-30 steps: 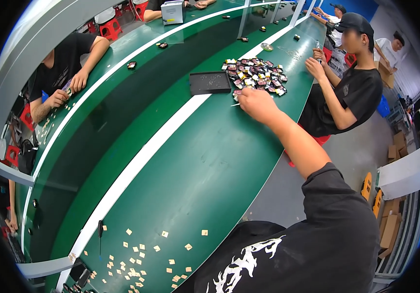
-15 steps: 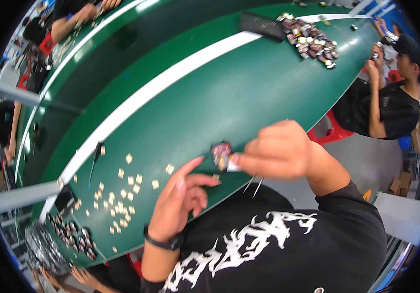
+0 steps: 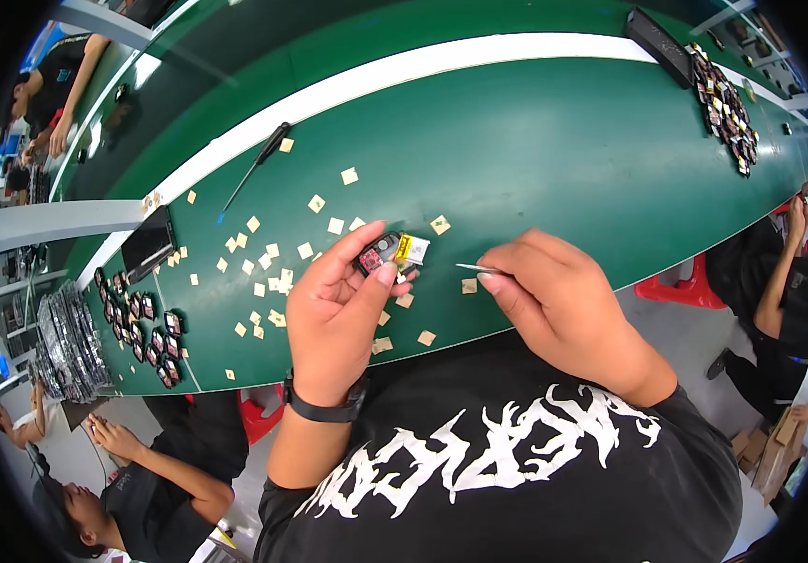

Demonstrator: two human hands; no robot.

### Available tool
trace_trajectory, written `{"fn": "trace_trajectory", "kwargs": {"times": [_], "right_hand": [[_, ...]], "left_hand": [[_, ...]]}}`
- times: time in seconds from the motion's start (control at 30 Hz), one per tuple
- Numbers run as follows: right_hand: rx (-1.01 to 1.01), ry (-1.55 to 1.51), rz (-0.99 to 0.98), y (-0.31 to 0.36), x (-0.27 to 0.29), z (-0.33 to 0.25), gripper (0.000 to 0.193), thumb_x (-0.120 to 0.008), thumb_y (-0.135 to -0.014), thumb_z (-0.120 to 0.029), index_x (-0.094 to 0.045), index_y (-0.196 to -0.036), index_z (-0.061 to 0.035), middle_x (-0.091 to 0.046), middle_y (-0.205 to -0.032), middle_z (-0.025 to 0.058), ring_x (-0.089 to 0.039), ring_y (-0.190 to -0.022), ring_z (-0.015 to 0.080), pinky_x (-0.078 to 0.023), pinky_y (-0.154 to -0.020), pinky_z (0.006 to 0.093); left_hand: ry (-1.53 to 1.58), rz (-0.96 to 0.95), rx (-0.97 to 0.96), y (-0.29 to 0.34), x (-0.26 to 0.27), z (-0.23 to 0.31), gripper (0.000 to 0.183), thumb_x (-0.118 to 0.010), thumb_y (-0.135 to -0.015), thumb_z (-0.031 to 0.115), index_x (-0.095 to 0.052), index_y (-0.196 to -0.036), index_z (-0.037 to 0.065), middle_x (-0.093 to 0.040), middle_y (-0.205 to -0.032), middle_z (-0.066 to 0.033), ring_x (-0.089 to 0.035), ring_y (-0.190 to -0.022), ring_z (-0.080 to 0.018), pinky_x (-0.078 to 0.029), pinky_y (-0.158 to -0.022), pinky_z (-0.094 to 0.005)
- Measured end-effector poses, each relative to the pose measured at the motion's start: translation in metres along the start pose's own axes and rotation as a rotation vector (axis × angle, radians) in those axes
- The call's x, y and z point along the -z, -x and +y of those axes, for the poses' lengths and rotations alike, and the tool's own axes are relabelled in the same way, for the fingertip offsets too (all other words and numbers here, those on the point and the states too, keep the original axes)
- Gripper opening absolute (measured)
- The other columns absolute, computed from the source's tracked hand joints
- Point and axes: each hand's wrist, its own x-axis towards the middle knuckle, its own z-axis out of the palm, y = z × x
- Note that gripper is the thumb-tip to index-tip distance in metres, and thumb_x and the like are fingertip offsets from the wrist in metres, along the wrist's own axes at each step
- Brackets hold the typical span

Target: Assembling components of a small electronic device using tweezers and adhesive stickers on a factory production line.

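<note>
My left hand (image 3: 334, 296) pinches a small black electronic device (image 3: 373, 258) between thumb and fingers, above the near part of the green table. A red circuit board shows on the device, and a silver battery pouch (image 3: 414, 250) with a yellow band sticks out at its right side. Just to the right, my right hand (image 3: 549, 291) is closed on metal tweezers (image 3: 472, 267), whose tips point left toward the device without touching it. Small cream square pads (image 3: 305, 251) lie scattered on the table around and left of my left hand.
A screwdriver (image 3: 268, 145) lies by the white strip. Several similar devices (image 3: 146, 328) sit at the left beside a black box (image 3: 148, 242) and silver packets (image 3: 66, 342). Another pile of devices (image 3: 725, 117) and a black tray (image 3: 659, 47) are far right. Co-workers sit on both sides.
The device has passed from my right hand into my left, which was open before. My right hand has the tweezers turned toward the device. The view has swung toward the left.
</note>
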Motion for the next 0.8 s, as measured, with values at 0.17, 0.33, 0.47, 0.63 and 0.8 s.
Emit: {"fn": "trace_trajectory", "kwargs": {"times": [0.17, 0.33, 0.47, 0.63, 0.8], "right_hand": [[0.008, -0.04, -0.046, -0.007, -0.027, -0.014, 0.011, -0.067, -0.093, -0.007, -0.062, -0.1, -0.0022, -0.059, -0.076, 0.011, -0.06, -0.067, 0.0332, -0.049, -0.061, 0.0437], [0.03, 0.086, -0.091, -0.013, -0.051, -0.013, 0.015, -0.066, -0.089, -0.003, -0.054, -0.097, -0.0015, -0.057, -0.075, 0.0122, -0.061, -0.07, 0.0337, -0.049, -0.064, 0.0441], [0.051, 0.248, -0.182, -0.018, -0.059, -0.015, 0.025, -0.069, -0.077, 0.001, -0.05, -0.094, -0.0016, -0.058, -0.076, 0.0131, -0.062, -0.074, 0.0332, -0.05, -0.068, 0.0437], [0.003, 0.368, -0.191, -0.021, -0.069, -0.014, 0.028, -0.068, -0.074, 0.001, -0.05, -0.095, -0.0012, -0.059, -0.078, 0.0139, -0.063, -0.073, 0.0336, -0.051, -0.068, 0.0435], [0.027, 0.386, -0.211, -0.027, -0.076, -0.013, 0.031, -0.067, -0.075, 0.002, -0.055, -0.103, 0.0008, -0.062, -0.08, 0.0143, -0.063, -0.074, 0.0336, -0.052, -0.067, 0.0432]], "left_hand": [[-0.039, 0.079, -0.016, -0.001, 0.012, -0.02, 0.038, -0.061, -0.095, -0.008, -0.057, -0.133, -0.01, -0.068, -0.115, -0.0177, -0.071, -0.098, -0.021, -0.061, -0.085, -0.03], [-0.081, 0.117, 0.013, -0.004, 0.021, -0.03, 0.035, -0.062, -0.097, -0.005, -0.057, -0.131, -0.013, -0.068, -0.112, -0.0162, -0.07, -0.095, -0.0155, -0.061, -0.087, -0.0302], [-0.052, 0.105, -0.04, -0.006, 0.025, -0.038, 0.034, -0.06, -0.099, -0.003, -0.059, -0.132, -0.011, -0.068, -0.113, -0.016, -0.07, -0.095, -0.0159, -0.061, -0.087, -0.0299], [-0.146, 0.065, -0.1, -0.002, 0.035, -0.044, 0.031, -0.055, -0.1, -0.001, -0.062, -0.131, -0.007, -0.069, -0.113, -0.0174, -0.07, -0.095, -0.0176, -0.061, -0.086, -0.0306], [-0.164, -0.046, -0.09, 0.0, 0.043, -0.045, 0.035, -0.052, -0.105, 0.002, -0.057, -0.138, -0.006, -0.065, -0.122, -0.015, -0.066, -0.109, -0.019, -0.061, -0.092, -0.0352]]}}
